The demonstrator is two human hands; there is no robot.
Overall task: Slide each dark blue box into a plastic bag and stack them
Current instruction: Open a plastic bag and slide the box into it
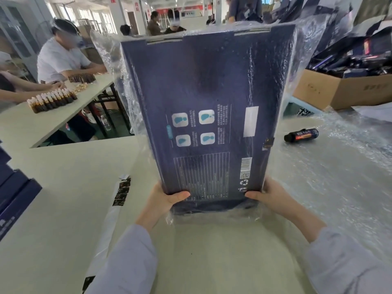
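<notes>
I hold a large dark blue box (207, 107) upright in front of me, its printed back facing me. A clear bubble-wrap plastic bag (305, 66) covers it from the top and hangs past both sides. My left hand (163, 203) grips the box's lower left corner, thumb on the front face. My right hand (273, 198) grips the lower right corner the same way. The bag's loose end (212, 217) bunches under the box's bottom edge, just above the white table (70, 200).
More dark blue boxes (14, 198) are stacked at the left edge. A strip of dark labels (122, 192) lies on the table left of my arm. Bubble-wrap bags (339, 166) and a dark bottle (301, 135) lie right. A cardboard carton (339, 90) stands behind. People sit at another table (42, 122).
</notes>
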